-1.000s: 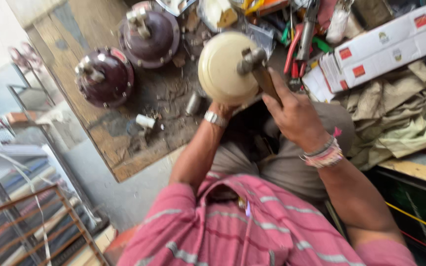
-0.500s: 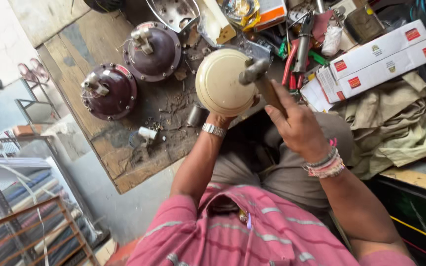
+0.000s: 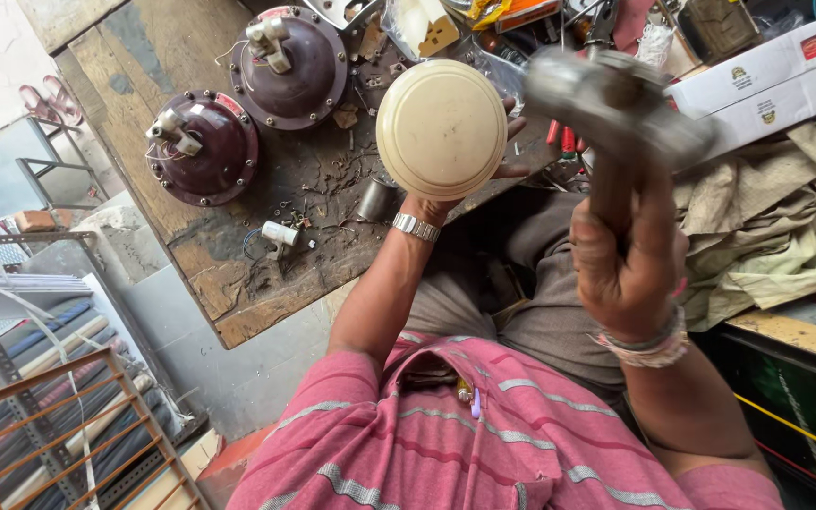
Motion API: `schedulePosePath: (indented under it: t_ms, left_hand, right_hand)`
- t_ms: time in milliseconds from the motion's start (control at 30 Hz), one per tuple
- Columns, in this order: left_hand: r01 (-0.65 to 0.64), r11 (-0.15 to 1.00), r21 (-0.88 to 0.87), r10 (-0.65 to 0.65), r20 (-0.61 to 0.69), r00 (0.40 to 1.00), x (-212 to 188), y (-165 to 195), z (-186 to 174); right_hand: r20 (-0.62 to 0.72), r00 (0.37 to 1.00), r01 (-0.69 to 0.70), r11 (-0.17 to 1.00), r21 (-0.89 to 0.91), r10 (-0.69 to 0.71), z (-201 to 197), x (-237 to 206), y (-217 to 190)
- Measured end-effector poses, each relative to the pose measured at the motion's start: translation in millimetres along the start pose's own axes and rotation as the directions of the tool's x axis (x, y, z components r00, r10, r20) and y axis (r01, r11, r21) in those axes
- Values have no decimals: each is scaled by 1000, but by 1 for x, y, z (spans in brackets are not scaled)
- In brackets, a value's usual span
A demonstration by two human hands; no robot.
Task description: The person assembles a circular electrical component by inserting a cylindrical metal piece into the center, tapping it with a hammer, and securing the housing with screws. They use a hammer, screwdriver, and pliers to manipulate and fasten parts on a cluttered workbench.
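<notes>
Clearly, the left hand [image 3: 460, 194] cups the cream round cover [image 3: 441, 127] while the right hand [image 3: 627, 260] grips a raised hammer [image 3: 616, 104]; a square, light blow seems best.

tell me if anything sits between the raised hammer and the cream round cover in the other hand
Nothing visible does. The right hand holds the hammer up beside the cream cover, which the left hand supports from behind; only open air separates them.
</notes>
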State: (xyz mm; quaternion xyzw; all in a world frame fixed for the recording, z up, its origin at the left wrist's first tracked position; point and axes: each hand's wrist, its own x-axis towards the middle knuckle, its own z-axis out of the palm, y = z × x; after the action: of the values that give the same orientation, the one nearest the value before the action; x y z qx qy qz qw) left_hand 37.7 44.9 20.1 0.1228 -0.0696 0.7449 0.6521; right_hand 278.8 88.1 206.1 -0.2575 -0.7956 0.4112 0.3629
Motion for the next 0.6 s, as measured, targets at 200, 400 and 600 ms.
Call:
schedulePosePath:
  t_ms: [200, 400, 600]
  left_hand:
    - [-62, 970, 237, 85, -88, 992, -2, 0, 1]
    - [-31, 990, 138, 24, 55, 998, -4, -3, -26]
    - [-36, 966, 255, 73, -139, 988, -2, 4, -50]
  right_hand:
    - [436, 867, -22, 891, -453, 243, 57, 31, 29]
    - [219, 972, 99, 992, -77, -80, 26, 13, 14]
    - [461, 790, -202, 881, -428, 405, 56, 41, 22]
